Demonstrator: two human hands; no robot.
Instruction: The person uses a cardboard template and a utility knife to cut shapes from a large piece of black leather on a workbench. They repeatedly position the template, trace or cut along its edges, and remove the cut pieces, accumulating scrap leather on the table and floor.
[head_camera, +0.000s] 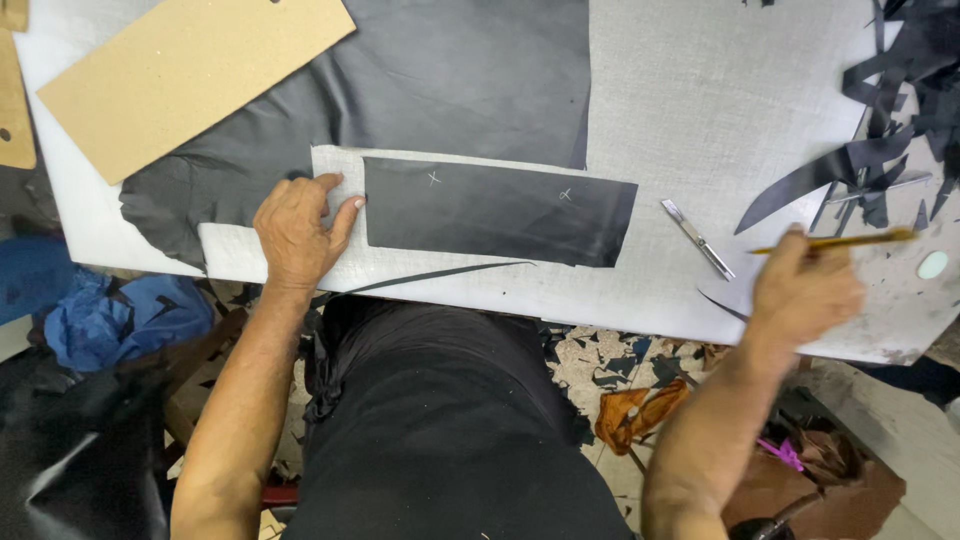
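- We see the left hand (297, 232) lying flat on a pale grey fabric piece (345, 262) at the near edge of the worktop (720, 90); its fingers (322, 184) are loosely spread, thumb tip just beside the short left edge of the black rectangle.
- The black rectangle (497, 211), a cut leather piece, lies flat on the pale fabric, long side running left to right, with two small light crosses marked on it; no hand grips it.
- We see the right hand (803, 290) raised over the near right part of the worktop and blurred; its fingers are closed around a yellow pencil (850, 240), which points to the right, roughly level.
- A slim metal knife (697, 238) lies on the worktop between the black rectangle and the right hand, touching neither.
- A large sheet of dark leather (440, 75) spreads behind the pale fabric, its left edge ragged and wrinkled.
- A brown cardboard template (190, 75) rests tilted across the far left corner, partly over the dark leather.
- A heap of black offcut strips (890, 130) fills the far right corner, and a thin black sliver (440, 276) lies along the near edge.
- A small pale oval disc (932, 264) sits just beyond the pencil tip.
- Below the worktop we see the person's dark-clothed lap, blue cloth (120, 315) to the left and brown scraps (640, 410) on the floor.
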